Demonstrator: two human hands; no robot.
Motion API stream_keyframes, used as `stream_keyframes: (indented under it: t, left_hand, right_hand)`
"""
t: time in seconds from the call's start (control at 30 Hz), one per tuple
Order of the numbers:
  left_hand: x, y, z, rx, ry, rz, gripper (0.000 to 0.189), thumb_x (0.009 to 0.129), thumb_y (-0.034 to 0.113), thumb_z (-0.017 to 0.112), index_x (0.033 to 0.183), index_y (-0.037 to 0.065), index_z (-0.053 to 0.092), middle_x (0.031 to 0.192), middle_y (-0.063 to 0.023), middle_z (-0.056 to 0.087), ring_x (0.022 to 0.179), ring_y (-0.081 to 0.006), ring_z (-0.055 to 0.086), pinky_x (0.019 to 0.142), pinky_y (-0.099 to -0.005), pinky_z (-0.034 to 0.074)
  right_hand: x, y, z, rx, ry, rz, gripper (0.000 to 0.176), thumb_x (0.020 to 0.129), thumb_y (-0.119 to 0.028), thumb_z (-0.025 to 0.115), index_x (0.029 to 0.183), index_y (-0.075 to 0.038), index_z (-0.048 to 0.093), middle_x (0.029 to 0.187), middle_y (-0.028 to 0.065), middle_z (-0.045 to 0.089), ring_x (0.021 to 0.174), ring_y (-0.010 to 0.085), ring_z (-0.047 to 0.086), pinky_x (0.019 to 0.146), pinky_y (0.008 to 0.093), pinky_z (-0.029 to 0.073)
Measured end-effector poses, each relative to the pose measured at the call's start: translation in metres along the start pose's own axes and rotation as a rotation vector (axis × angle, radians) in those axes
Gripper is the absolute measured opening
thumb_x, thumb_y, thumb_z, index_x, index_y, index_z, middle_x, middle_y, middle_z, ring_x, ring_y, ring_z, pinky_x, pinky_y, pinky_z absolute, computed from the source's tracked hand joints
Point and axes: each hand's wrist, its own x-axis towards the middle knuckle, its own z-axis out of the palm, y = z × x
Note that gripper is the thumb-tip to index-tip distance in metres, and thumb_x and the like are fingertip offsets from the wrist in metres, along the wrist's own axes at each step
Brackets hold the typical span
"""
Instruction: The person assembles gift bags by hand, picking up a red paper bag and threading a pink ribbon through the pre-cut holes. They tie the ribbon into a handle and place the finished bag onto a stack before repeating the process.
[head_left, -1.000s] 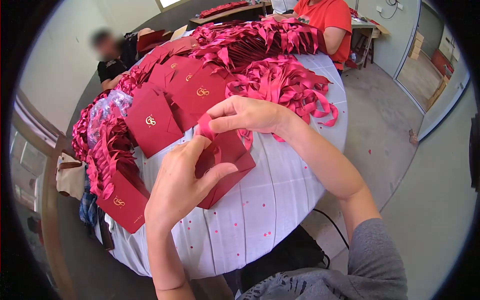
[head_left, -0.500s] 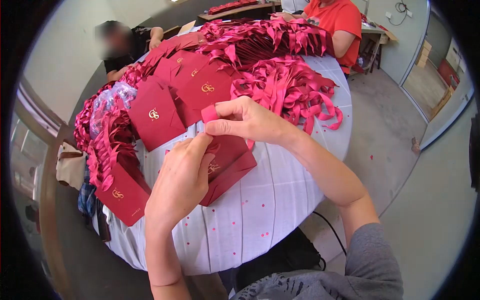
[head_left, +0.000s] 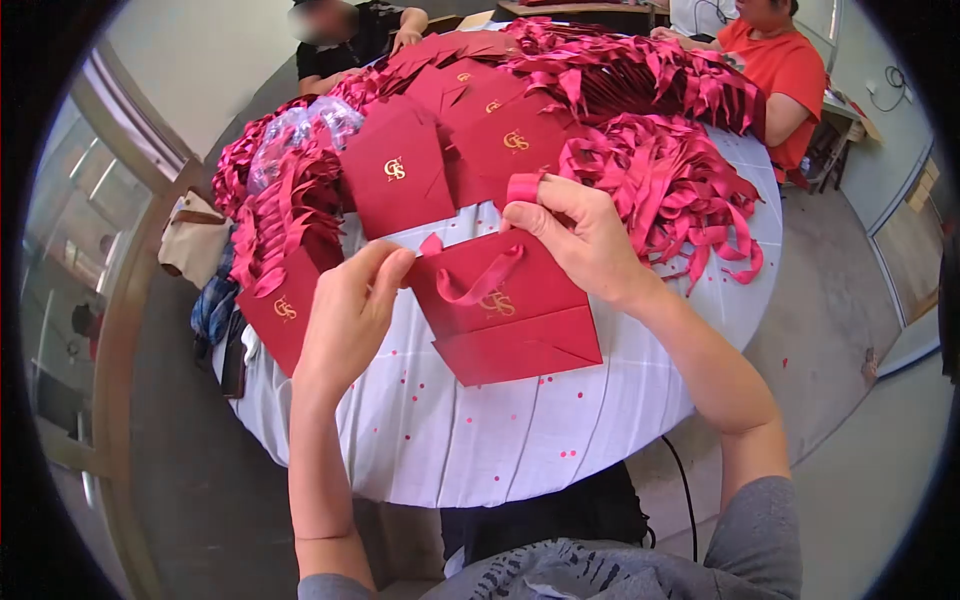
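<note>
A dark red paper gift bag with a gold monogram lies in front of me on the table. One ribbon handle loops across its front. My left hand is closed, thumb and fingers pinched at the bag's upper left corner. A short pink ribbon end sticks up beside that corner. At the upper right corner my right hand is closed on a pink ribbon, which curls over its fingertips. Part of the bag's top edge is hidden behind this hand.
Flat red bags overlap beyond my hands. Loose ribbons are heaped at the right, and rows of handled bags stand behind. Clear plastic lies at the left. Two people sit across the round white-covered table, which is dotted with red paper bits.
My hands have moved apart from each other, to the bag's two upper corners. The bag's front and ribbon handle now show. The view has swung left, so everything sits further right.
</note>
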Motion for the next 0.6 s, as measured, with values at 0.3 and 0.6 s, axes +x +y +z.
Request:
stream_keyframes:
  t: [0.3, 0.6]
  left_hand:
    - [0.02, -0.009, 0.002, -0.242, -0.261, -0.136, 0.039, 0.093, 0.032, 0.057, 0.094, -0.007, 0.065, 0.064, -0.0053, 0.056, 0.064, -0.007, 0.049, 0.062, -0.0255, 0.044]
    - [0.037, 0.011, 0.018, 0.083, -0.076, 0.047, 0.019, 0.079, 0.012, 0.066, 0.079, -0.007, 0.063, 0.064, -0.0126, 0.063, 0.06, -0.0158, 0.06, 0.059, -0.0295, 0.046]
  right_hand:
    - [-0.002, 0.007, 0.004, -0.042, 0.022, -0.082, 0.018, 0.089, -0.013, 0.061, 0.091, 0.005, 0.063, 0.077, 0.0118, 0.058, 0.064, 0.0173, 0.053, 0.059, 0.0298, 0.043]
    - [-0.007, 0.004, 0.012, -0.141, 0.003, -0.123, 0.018, 0.086, -0.012, 0.064, 0.092, 0.004, 0.061, 0.073, 0.0132, 0.055, 0.061, 0.0235, 0.052, 0.055, 0.0326, 0.042]
